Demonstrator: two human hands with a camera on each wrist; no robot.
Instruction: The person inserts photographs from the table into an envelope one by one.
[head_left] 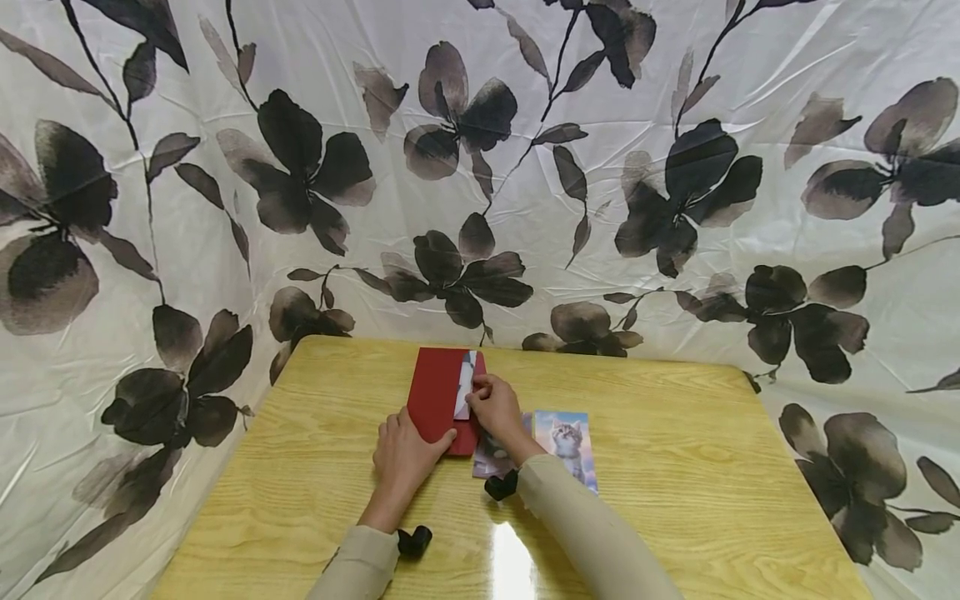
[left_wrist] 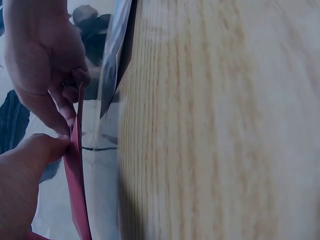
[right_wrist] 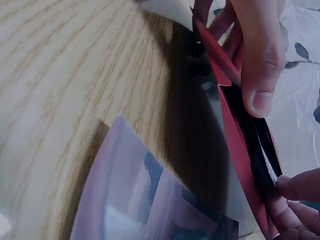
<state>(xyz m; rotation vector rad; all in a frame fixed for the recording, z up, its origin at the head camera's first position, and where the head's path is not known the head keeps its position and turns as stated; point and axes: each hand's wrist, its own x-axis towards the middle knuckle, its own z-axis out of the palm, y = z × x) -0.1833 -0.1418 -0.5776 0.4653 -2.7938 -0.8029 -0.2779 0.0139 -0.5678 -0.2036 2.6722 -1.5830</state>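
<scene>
A red envelope (head_left: 433, 392) is held over the far part of the wooden table, its dark inside showing in the right wrist view. My left hand (head_left: 402, 454) grips its near left edge, thumb (left_wrist: 47, 147) on the upper face. Along the envelope's right side a pale picture card (head_left: 463, 387) lies partly in the opening. My right hand (head_left: 497, 408) pinches that card at its right edge; only a thin white strip of it shows in the right wrist view. Beneath the right wrist lie more picture cards (head_left: 489, 460), partly covered by the hand.
A kitten picture card (head_left: 566, 442) lies just right of the right wrist, partly hidden by the sleeve. The wooden table (head_left: 712, 467) ends at a floral cloth (head_left: 555, 200) hanging behind and at the sides. Small black devices (head_left: 415, 542) sit at both wrists.
</scene>
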